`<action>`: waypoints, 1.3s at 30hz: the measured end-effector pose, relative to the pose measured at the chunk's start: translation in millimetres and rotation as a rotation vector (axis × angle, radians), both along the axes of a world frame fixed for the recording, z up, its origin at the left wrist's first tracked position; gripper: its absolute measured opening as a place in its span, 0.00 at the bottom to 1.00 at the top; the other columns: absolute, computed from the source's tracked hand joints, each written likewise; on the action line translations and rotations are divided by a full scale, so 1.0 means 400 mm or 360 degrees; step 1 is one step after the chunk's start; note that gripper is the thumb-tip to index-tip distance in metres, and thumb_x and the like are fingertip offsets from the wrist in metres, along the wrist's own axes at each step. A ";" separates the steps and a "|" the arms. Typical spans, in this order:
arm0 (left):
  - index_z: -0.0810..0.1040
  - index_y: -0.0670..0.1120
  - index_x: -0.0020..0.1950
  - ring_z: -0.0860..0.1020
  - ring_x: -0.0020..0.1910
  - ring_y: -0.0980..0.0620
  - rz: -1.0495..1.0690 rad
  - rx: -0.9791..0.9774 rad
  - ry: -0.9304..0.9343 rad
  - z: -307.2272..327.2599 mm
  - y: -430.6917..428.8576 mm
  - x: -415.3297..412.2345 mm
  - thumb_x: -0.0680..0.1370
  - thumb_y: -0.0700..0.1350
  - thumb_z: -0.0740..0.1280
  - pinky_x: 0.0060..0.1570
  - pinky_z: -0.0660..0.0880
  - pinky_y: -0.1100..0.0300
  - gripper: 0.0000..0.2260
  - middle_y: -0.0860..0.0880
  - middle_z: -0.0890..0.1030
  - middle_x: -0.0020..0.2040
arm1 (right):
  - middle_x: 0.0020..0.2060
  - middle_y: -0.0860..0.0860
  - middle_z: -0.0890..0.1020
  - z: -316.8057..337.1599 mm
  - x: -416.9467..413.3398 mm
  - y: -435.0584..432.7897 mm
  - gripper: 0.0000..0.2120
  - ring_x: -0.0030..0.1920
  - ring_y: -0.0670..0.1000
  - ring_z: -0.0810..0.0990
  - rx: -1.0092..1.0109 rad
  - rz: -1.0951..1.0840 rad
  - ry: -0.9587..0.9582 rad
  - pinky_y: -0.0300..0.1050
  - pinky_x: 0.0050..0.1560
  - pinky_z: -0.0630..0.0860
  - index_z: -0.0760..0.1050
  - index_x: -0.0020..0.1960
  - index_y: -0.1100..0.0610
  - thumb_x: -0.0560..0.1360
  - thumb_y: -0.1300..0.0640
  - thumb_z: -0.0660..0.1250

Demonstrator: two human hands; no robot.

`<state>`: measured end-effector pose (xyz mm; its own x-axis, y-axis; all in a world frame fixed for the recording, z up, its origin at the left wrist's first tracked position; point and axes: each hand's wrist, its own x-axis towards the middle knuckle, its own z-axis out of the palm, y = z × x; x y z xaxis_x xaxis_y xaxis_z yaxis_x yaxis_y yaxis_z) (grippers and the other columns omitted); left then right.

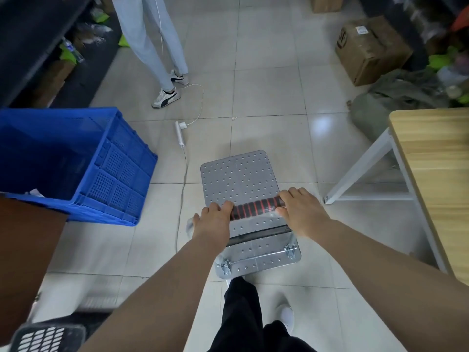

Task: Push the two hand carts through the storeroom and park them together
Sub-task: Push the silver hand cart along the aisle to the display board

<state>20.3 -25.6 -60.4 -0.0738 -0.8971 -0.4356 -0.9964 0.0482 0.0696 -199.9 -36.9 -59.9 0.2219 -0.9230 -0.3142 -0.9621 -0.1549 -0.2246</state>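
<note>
Your left hand (212,222) and right hand (300,212) each had a clenched grip on the ribbed black-and-red handle (255,209) of the grey perforated metal hand cart (239,176), which stood on the tiled floor (274,92) at 12 o'clock, with the blue plastic crate (119,168) at 10.

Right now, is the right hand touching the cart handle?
Touching. The head view shows the right hand wrapped over the right end of the cart handle, fingers curled across the grip.

floor (266,97): pale tiles | on it: grey hand cart (241,179), power strip (179,133) (white cable trailing), cardboard box (368,49)
</note>
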 end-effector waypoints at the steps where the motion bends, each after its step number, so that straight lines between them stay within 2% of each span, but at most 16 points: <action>1: 0.61 0.53 0.68 0.71 0.59 0.44 -0.0026 -0.0009 0.0006 0.002 -0.014 0.006 0.76 0.35 0.62 0.65 0.67 0.43 0.24 0.45 0.71 0.60 | 0.57 0.51 0.74 -0.001 0.005 -0.010 0.16 0.58 0.53 0.71 -0.0005 -0.0017 0.0002 0.49 0.62 0.69 0.65 0.65 0.52 0.80 0.47 0.55; 5: 0.62 0.53 0.67 0.71 0.57 0.44 -0.0104 -0.0033 -0.0001 0.006 -0.081 0.038 0.77 0.36 0.61 0.59 0.69 0.45 0.22 0.45 0.71 0.58 | 0.58 0.50 0.74 -0.002 0.036 -0.059 0.15 0.59 0.53 0.71 -0.0004 -0.0096 0.0015 0.50 0.62 0.68 0.65 0.64 0.51 0.80 0.47 0.54; 10: 0.60 0.52 0.66 0.70 0.58 0.44 -0.0132 -0.0009 -0.0096 0.014 -0.195 0.094 0.74 0.34 0.62 0.53 0.70 0.44 0.25 0.44 0.70 0.59 | 0.61 0.50 0.74 0.008 0.098 -0.150 0.17 0.62 0.53 0.70 0.0029 -0.0159 0.0003 0.50 0.64 0.66 0.65 0.67 0.50 0.80 0.48 0.54; 16: 0.59 0.54 0.68 0.69 0.59 0.43 -0.0123 0.0009 -0.0170 0.023 -0.338 0.156 0.72 0.33 0.64 0.52 0.72 0.43 0.30 0.45 0.68 0.60 | 0.59 0.51 0.75 0.014 0.172 -0.267 0.17 0.61 0.54 0.71 0.0049 -0.0218 0.0007 0.50 0.61 0.68 0.65 0.66 0.50 0.80 0.47 0.53; 20: 0.59 0.54 0.68 0.70 0.57 0.44 -0.0159 -0.0021 -0.0151 0.015 -0.426 0.172 0.73 0.33 0.64 0.55 0.73 0.41 0.29 0.45 0.69 0.58 | 0.59 0.50 0.75 0.010 0.194 -0.340 0.16 0.60 0.54 0.71 0.0040 -0.0267 0.0050 0.51 0.60 0.68 0.65 0.65 0.50 0.80 0.46 0.53; 23: 0.60 0.54 0.66 0.71 0.55 0.44 -0.0200 -0.0030 -0.0159 0.013 -0.494 0.164 0.74 0.34 0.63 0.54 0.75 0.42 0.26 0.45 0.69 0.55 | 0.58 0.50 0.74 0.016 0.181 -0.401 0.16 0.60 0.53 0.71 0.0064 -0.0281 0.0034 0.52 0.61 0.70 0.65 0.64 0.50 0.80 0.46 0.53; 29: 0.59 0.53 0.66 0.71 0.57 0.43 -0.0190 -0.0033 -0.0180 0.004 -0.643 0.107 0.74 0.34 0.64 0.53 0.75 0.40 0.26 0.44 0.69 0.57 | 0.57 0.50 0.75 0.009 0.127 -0.544 0.16 0.59 0.53 0.72 0.0074 -0.0332 -0.0022 0.54 0.61 0.71 0.66 0.64 0.50 0.80 0.45 0.55; 39: 0.61 0.53 0.66 0.71 0.53 0.44 -0.0130 -0.0019 -0.0159 0.018 -0.873 0.003 0.76 0.35 0.62 0.51 0.76 0.40 0.22 0.45 0.69 0.54 | 0.56 0.50 0.76 0.024 0.003 -0.821 0.16 0.58 0.54 0.72 0.0160 -0.0174 0.0018 0.55 0.58 0.72 0.66 0.62 0.51 0.79 0.44 0.56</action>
<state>21.4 -374.8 -53.2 -0.1034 -0.8951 -0.4337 -0.9911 0.1294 -0.0309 -198.6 -365.2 -50.1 0.1176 -0.9053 -0.4082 -0.9745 -0.0261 -0.2228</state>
